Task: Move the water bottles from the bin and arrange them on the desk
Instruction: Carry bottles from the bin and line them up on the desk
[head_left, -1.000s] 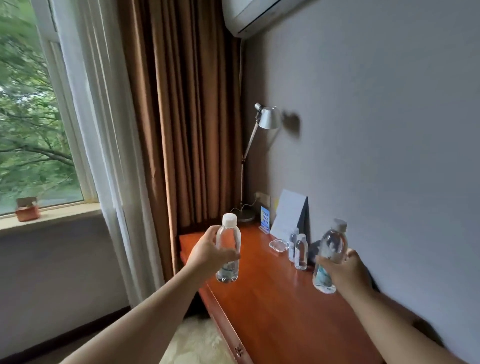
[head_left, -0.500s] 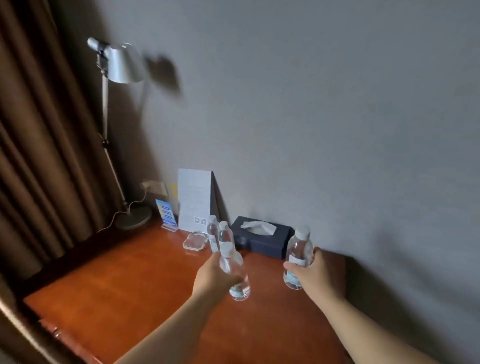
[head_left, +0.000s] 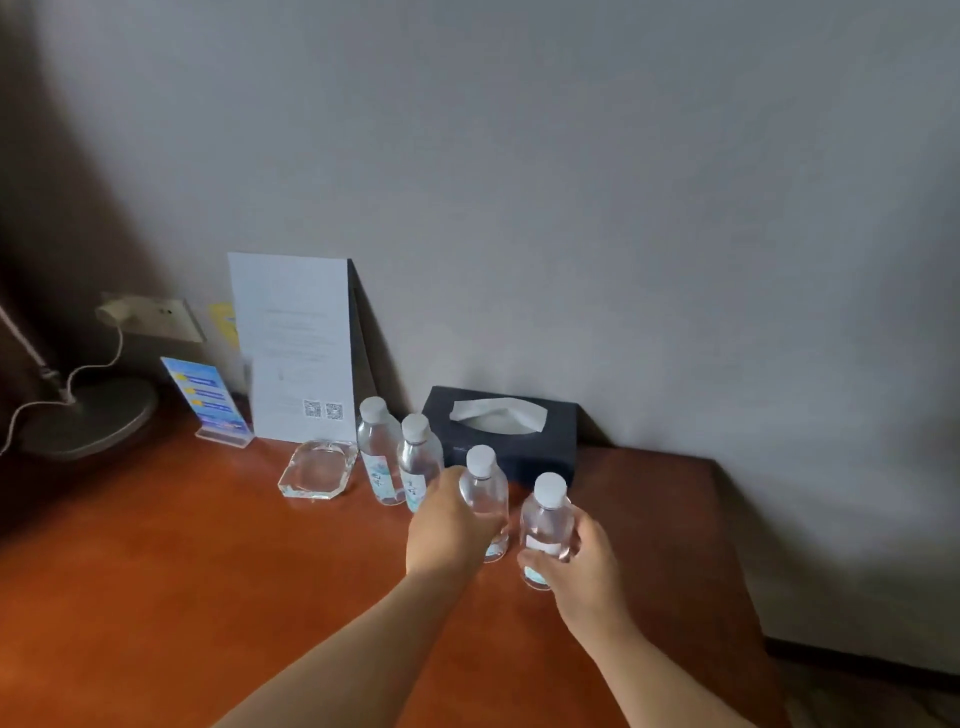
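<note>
Several clear water bottles with white caps stand in a slanted row on the wooden desk (head_left: 171, 582). The two at the back, bottle one (head_left: 378, 457) and bottle two (head_left: 417, 462), stand free. My left hand (head_left: 449, 525) grips the third bottle (head_left: 485, 499) around its body, its base at the desk top. My right hand (head_left: 576, 564) grips the fourth bottle (head_left: 546, 525) low on its side, closest to me. The bin is out of view.
A dark tissue box (head_left: 514, 431) sits against the wall behind the bottles. A glass ashtray (head_left: 318, 470), a white notice card (head_left: 296, 348), a blue sign stand (head_left: 208, 402) and a lamp base (head_left: 85, 418) with its cord fill the back left. The desk's right edge is near.
Both hands have carried their bottles forward and down to the desk, lining them up after the two standing bottles. The view has turned from the window to the desk corner.
</note>
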